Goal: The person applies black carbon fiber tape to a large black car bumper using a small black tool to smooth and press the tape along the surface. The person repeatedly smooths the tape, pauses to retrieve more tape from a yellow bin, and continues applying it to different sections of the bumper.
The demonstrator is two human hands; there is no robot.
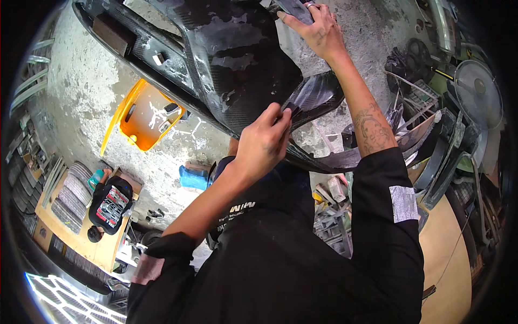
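A large black car body panel (237,59) with a carbon-fibre weave and dull grey patches fills the top middle. My left hand (264,140) is closed at its near edge, with a small dark piece (292,108) showing at the fingertips; I cannot tell what that is. Farther up and to the right, my right hand (322,33) grips a flat grey piece (295,9) against the panel, thumb along its side. The top of the picture cuts off part of that piece. A dark brown block (113,34) lies on the panel's left part.
Left of the panel, an orange body part (145,143) rests on the stained concrete floor. A blue object (194,177) sits closer to me. Another person (111,205) is at a wooden table (70,237) with tyres. At right stand a fan (478,86) and stacked dark parts.
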